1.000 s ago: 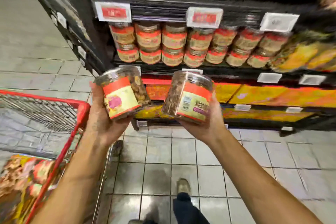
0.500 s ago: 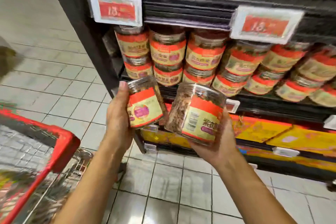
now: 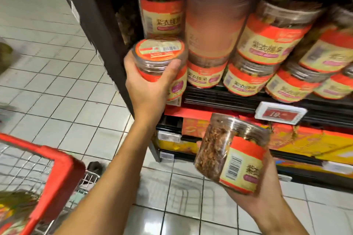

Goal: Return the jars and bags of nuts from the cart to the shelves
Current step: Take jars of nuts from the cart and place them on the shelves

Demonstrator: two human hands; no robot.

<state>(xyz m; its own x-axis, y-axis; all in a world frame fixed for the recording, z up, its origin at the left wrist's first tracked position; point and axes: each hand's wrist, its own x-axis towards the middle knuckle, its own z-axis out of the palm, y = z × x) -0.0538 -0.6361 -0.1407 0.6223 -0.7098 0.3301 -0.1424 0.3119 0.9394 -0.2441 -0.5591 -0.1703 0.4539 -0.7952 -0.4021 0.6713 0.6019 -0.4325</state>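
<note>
My left hand [image 3: 148, 86] grips a clear jar of nuts [image 3: 159, 57] with a red and yellow label, held upright at the left end of the dark shelf [image 3: 219, 99], in front of the stacked jars [image 3: 214, 44] there. My right hand [image 3: 259, 196] holds a second jar of nuts [image 3: 229, 154], tilted, lower down in front of the shelf below. The red shopping cart [image 3: 57, 173] stands at the lower left, with bags of nuts [image 3: 13, 210] inside.
Two tiers of the same jars fill the shelf to the right. A white price tag [image 3: 279, 113] hangs on the shelf edge. Orange and yellow boxes [image 3: 315, 143] line the lower shelf. The black shelf upright [image 3: 99, 30] borders the tiled aisle floor on the left.
I have come closer to the shelf. My left hand has lifted its jar up to the shelf's left end. My right hand has dropped lower with its jar.
</note>
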